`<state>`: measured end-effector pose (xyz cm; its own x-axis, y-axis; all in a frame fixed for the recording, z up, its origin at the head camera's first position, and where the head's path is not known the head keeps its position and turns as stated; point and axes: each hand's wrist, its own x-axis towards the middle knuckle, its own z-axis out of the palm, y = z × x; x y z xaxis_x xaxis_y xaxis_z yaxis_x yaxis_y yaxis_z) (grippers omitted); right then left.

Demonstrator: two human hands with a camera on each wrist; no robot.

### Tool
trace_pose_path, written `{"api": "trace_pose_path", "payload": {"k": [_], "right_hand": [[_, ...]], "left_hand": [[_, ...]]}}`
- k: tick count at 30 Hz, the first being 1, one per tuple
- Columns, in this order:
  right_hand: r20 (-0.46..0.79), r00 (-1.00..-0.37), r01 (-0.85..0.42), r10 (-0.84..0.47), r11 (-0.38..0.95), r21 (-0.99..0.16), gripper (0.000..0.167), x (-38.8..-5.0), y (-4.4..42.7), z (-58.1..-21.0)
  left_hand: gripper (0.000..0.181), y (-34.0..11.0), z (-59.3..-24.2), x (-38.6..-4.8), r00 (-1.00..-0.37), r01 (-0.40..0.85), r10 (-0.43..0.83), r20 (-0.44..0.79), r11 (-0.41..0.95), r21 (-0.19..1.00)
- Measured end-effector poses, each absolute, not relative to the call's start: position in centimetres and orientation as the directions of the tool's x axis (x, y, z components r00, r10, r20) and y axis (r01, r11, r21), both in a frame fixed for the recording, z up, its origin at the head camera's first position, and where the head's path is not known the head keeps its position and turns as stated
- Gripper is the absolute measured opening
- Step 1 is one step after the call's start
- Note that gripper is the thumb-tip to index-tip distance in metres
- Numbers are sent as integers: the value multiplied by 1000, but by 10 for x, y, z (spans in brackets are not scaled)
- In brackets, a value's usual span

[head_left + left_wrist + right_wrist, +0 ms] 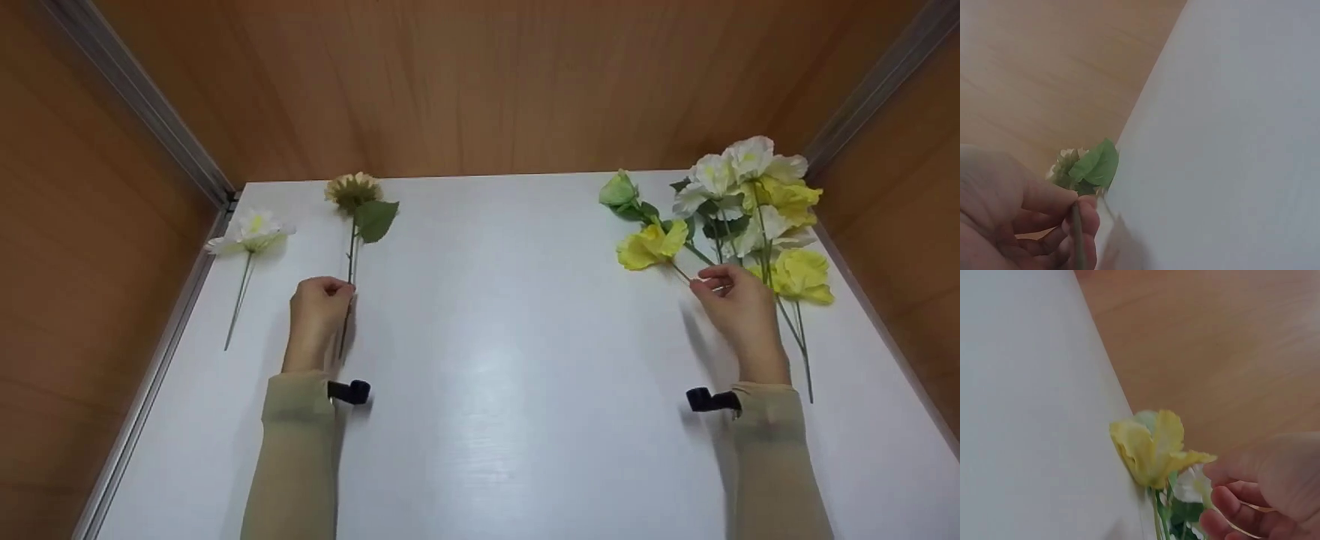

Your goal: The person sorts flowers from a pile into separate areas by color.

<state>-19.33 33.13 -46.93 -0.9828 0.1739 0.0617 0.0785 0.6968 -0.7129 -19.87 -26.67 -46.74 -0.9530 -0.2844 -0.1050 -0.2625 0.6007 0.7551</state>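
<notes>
My left hand (319,307) pinches the thin stem of a cream artificial flower (354,193) between thumb and fingers. One green leaf (1098,166) hangs below its bloom, as the left wrist view also shows. At the right, my right hand (739,311) is beside the stem of a yellow flower (649,246). In the right wrist view, a gap shows between its loosely bent fingers (1230,502) and that stem. Behind this hand lies a cluster of white flowers (712,176) and yellow flowers (802,276), their stems partly hidden by the hand.
A single white flower (253,231) lies on the white table (480,337) at the far left. A pale green bud (619,190) is at the back, left of the cluster. Wooden panels (480,90) enclose the back and both sides.
</notes>
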Motion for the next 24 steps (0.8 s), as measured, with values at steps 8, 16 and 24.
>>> {"api": "trace_pose_path", "payload": {"k": [8,16,24], "right_hand": [[-53,-988,144,143,756,-639,45,-191,368,-481],[-62,-990,136,125,773,-619,45,-189,374,-487],[-160,-982,176,99,785,-593,36,-188,377,-486]], "left_hand": [[30,-280,-472,-197,-946,-278,-315,-76,669,689],[29,-279,-471,-196,-943,-274,-331,-43,693,667],[28,-277,-472,-196,-934,-289,-355,-29,708,644]]}}
